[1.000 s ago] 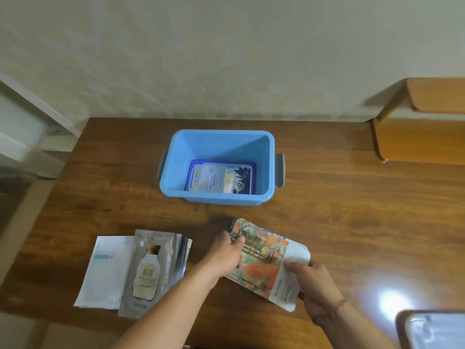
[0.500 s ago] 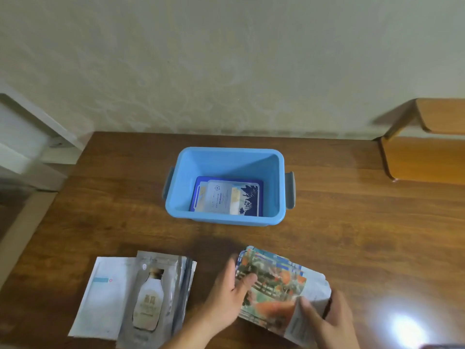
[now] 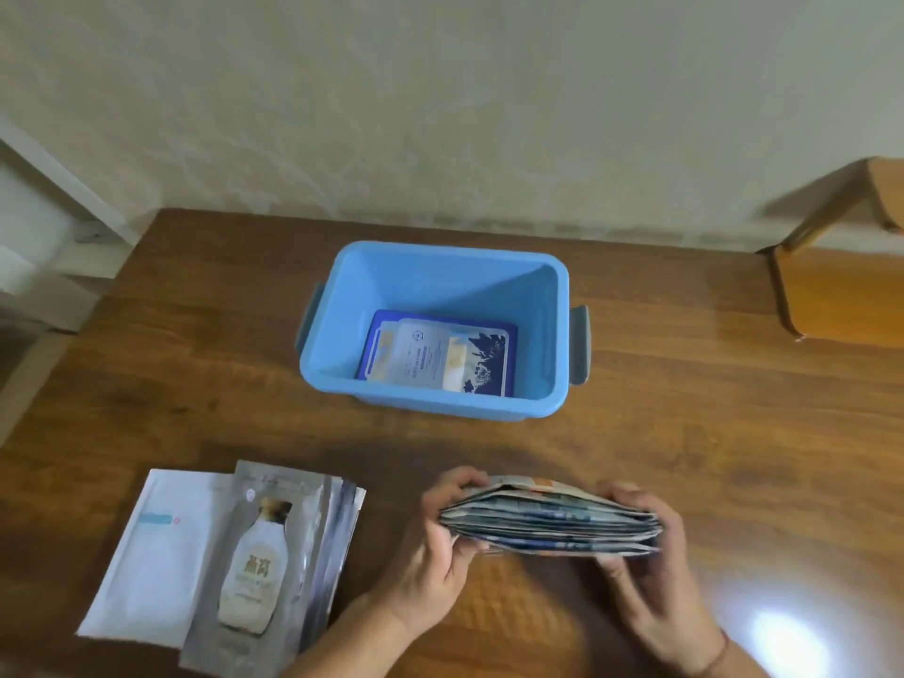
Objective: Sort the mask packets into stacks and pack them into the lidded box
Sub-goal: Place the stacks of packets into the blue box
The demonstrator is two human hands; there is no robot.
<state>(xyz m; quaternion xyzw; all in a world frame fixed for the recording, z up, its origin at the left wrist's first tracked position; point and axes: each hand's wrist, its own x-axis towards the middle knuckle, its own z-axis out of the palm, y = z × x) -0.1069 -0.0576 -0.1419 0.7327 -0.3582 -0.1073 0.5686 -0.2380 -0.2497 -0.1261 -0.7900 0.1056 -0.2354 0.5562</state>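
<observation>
Holding: both hands are gripping one stack of mask packets (image 3: pixel 550 523) edge-on, just above the wooden table (image 3: pixel 685 433), in front of the blue box
Left hand (image 3: pixel 433 545): it's curling around the left end of the stack, thumb underneath and fingers wrapping over the top edge, so clamped on it
Right hand (image 3: pixel 645 570): it's doing the same on the right end, fingers clamping the packets together; a thin red string is sitting on that wrist
Blue box (image 3: pixel 440 266): it's sitting open in the middle of the table, no lid on it, with grey latches on both short sides
Inside the box: a dark blue packet (image 3: pixel 440 359) is lying flat on the bottom, can't tell how many are under it
Other stack: silver packets with a bottle picture (image 3: pixel 259 555) are lying fanned out on the table to the left, partly overlapping a white packet (image 3: pixel 146 545)
Far right: a wooden chair (image 3: pixel 841 296) is standing beside the table
</observation>
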